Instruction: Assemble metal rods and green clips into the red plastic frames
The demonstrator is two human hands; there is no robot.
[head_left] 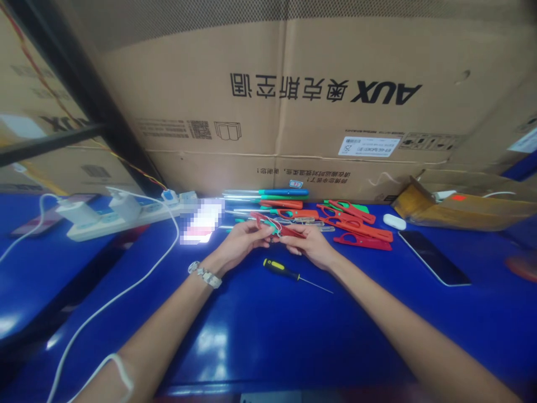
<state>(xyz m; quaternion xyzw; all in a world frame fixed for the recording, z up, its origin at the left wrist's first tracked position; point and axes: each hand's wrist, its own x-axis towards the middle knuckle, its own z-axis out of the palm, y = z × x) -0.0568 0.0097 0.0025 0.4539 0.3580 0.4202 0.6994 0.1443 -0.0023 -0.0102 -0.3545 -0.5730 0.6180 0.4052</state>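
Note:
Both hands meet over the blue table around a red lighter casing (pixel 289 232) of the long-nosed kind, with thin pale wire and a small green part on it. My left hand (pixel 241 244) pinches the casing's left end, a bracelet on its wrist. At the other end, the fingers of my right hand (pixel 312 246) are closed on the casing. Fingers partly hide the piece. Just below the hands lies a black and yellow screwdriver (pixel 281 268), its thin shaft pointing right. Loose red casing halves (pixel 363 242) and a green one (pixel 356 209) lie to the right.
Behind the hands lie a blue-handled lighter (pixel 285 192), other long lighters and small clear parts (pixel 308 220). A lit phone (pixel 205 218) and power strip (pixel 134 217) are left. Right are a dark phone (pixel 434 257), white case (pixel 394 221) and open carton (pixel 457 210). Large cardboard (pixel 314 123) stands behind.

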